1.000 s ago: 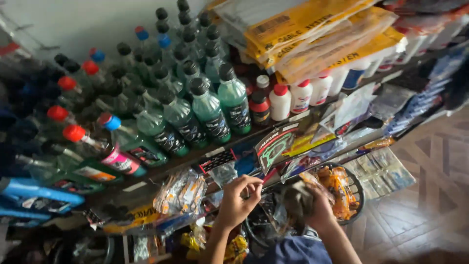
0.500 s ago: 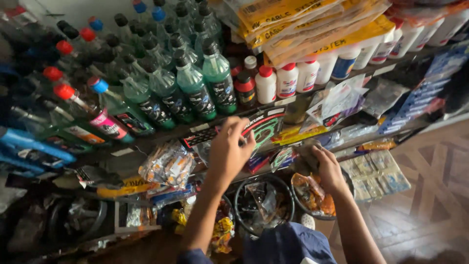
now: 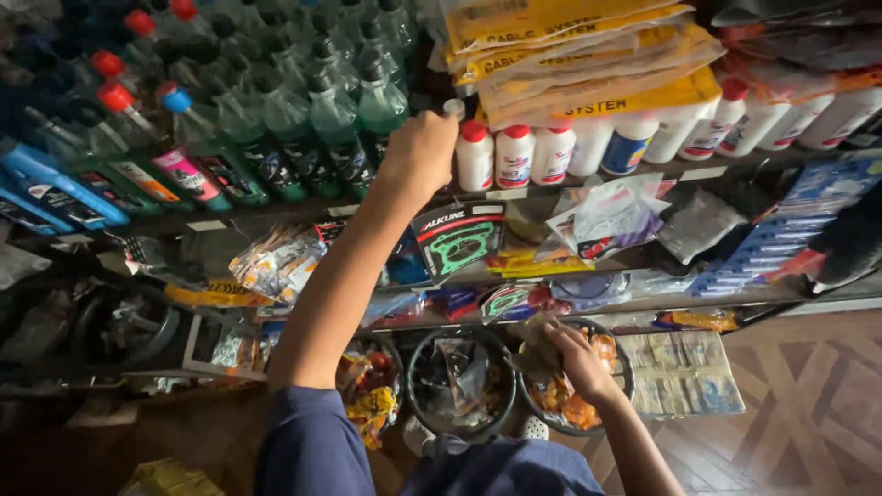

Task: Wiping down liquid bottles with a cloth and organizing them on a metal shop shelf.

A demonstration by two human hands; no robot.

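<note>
Shelves packed with stock fill the wall above a wooden parquet floor (image 3: 808,395). On the upper shelf (image 3: 276,218), a dense row of green bottles (image 3: 335,124) with dark caps, red-capped and blue-capped bottles further left, blue containers (image 3: 55,193) at the far left edge. Stacked yellow packets (image 3: 588,64) sit top centre-right, white bottles with red caps (image 3: 514,156) lined up below them. Left hand (image 3: 421,152) is raised to the upper shelf, fingers curled closed around a small dark bottle with a pale cap (image 3: 452,110); only the cap and a bit of the neck show above the fist, body hidden, just beside the white bottles and touching nothing else that can be made out. Middle shelf holds a carded green gasket pack (image 3: 457,241), clear plastic bags (image 3: 611,216), blue flat packs (image 3: 781,243) to the right. Right hand (image 3: 577,356) is low, resting in a round wire basket (image 3: 617,367) full of orange-and-clear small packets, fingers bent over a crumpled packet (image 3: 537,340); looks like a loose grasp, exact hold too dim to tell. Second round basket (image 3: 418,377) with dark bagged parts sits just beside it to the left. Flat printed sheets (image 3: 684,381) lie on the floor near the right basket. Dark blue sleeve (image 3: 312,450) at bottom.
</note>
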